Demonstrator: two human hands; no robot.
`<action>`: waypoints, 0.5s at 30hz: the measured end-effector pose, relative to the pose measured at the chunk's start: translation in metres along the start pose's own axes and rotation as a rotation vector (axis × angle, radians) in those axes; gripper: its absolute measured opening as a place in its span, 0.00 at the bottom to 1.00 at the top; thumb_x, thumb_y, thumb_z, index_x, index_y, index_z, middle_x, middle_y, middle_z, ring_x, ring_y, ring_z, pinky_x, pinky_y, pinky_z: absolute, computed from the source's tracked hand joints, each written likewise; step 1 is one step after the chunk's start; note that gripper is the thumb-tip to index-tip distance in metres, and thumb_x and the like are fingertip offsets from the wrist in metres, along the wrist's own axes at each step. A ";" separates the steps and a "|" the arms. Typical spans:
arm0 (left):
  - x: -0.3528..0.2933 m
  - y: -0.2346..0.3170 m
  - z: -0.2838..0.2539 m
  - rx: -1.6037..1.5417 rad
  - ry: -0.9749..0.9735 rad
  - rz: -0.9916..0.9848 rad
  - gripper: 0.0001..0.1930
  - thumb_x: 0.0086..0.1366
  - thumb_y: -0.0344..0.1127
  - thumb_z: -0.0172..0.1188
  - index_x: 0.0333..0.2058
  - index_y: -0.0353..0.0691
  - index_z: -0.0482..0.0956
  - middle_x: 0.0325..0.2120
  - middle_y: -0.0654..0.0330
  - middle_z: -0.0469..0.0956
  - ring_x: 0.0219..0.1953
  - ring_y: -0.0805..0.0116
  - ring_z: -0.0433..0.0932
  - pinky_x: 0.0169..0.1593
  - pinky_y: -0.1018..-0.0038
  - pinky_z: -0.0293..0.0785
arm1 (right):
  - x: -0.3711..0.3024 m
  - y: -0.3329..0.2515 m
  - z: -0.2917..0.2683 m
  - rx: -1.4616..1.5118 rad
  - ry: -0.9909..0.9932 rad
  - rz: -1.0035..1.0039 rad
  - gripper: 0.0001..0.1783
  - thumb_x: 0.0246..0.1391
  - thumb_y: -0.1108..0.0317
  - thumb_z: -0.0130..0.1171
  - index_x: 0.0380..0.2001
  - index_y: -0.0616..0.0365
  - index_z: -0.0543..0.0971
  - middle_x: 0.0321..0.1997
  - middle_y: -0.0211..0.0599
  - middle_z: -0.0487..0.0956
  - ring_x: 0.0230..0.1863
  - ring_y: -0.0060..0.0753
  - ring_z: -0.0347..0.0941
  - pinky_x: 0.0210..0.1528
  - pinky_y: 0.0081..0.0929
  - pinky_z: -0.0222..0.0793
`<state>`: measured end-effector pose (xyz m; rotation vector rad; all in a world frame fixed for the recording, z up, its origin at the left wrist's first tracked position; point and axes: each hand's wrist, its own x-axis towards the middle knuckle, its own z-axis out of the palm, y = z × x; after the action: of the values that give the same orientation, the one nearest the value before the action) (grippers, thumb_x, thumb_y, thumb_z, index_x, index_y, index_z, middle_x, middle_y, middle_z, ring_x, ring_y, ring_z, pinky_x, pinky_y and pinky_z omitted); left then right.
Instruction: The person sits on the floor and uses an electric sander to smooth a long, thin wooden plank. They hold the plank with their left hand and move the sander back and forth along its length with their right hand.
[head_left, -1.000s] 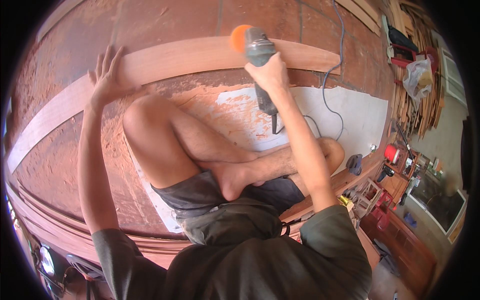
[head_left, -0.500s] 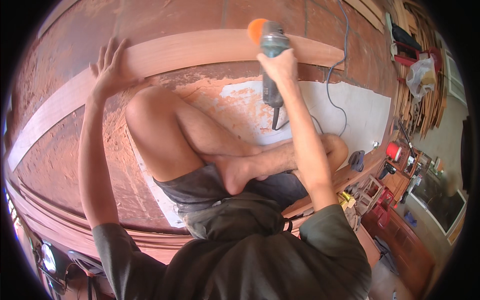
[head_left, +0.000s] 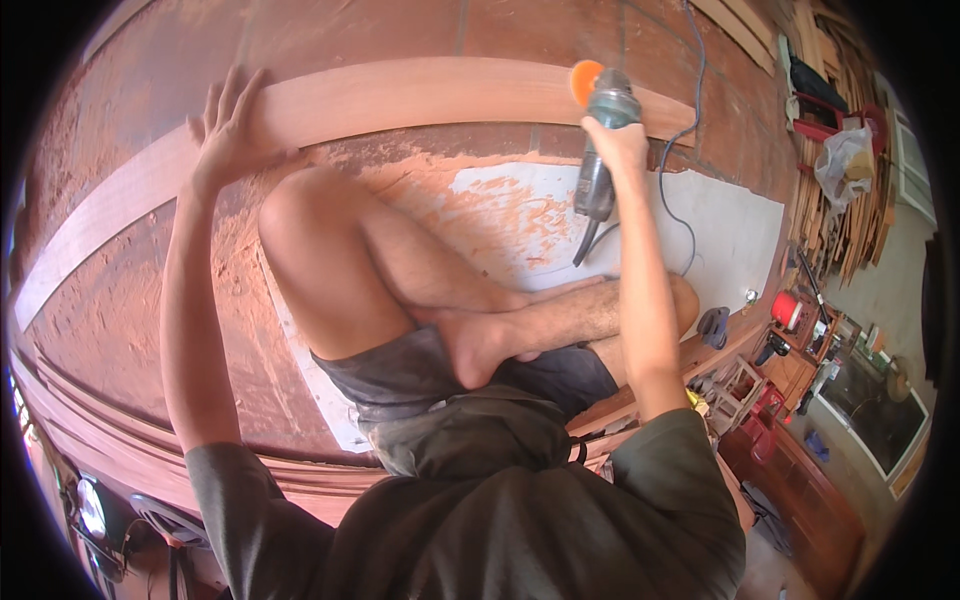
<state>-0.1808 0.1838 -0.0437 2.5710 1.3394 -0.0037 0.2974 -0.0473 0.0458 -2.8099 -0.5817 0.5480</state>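
Head view. I saw the left hand spread wide, palm down, fingers splayed flat on the long pale wooden plank, which ran from the near left to the far right across the reddish floor. The right hand was wrapped tight around the body of a grey angle grinder, fingers fully closed on it. The grinder's orange sanding disc sat at the plank's far edge, towards its right end; I could not tell whether it touched the wood. A dark power cord trailed from the tool to the far right. Red-orange sawdust lay on the white sheet under the person's folded legs. Stacked timber strips and a small red container stood at the right.
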 end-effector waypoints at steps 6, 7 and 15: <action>0.003 0.002 0.000 0.003 0.000 0.002 0.66 0.37 0.66 0.79 0.74 0.67 0.50 0.78 0.58 0.40 0.78 0.44 0.35 0.70 0.28 0.35 | -0.013 -0.020 0.017 0.004 -0.005 -0.080 0.26 0.34 0.53 0.73 0.36 0.60 0.86 0.37 0.56 0.86 0.41 0.47 0.86 0.48 0.38 0.80; 0.002 0.002 -0.001 0.007 0.000 0.004 0.66 0.37 0.66 0.80 0.74 0.67 0.50 0.78 0.58 0.40 0.78 0.44 0.36 0.70 0.28 0.35 | -0.033 -0.042 0.021 0.020 -0.001 -0.103 0.20 0.35 0.56 0.72 0.30 0.58 0.85 0.32 0.52 0.86 0.37 0.46 0.86 0.45 0.39 0.81; 0.004 0.012 -0.009 0.007 -0.089 -0.056 0.67 0.39 0.60 0.81 0.75 0.67 0.47 0.78 0.59 0.39 0.78 0.43 0.35 0.70 0.28 0.35 | -0.079 -0.105 0.048 0.007 -0.219 -0.282 0.47 0.41 0.57 0.72 0.59 0.77 0.66 0.46 0.61 0.82 0.41 0.51 0.85 0.46 0.37 0.83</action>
<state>-0.1694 0.1827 -0.0325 2.5068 1.3805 -0.1313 0.1755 0.0209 0.0565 -2.6133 -0.9959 0.7989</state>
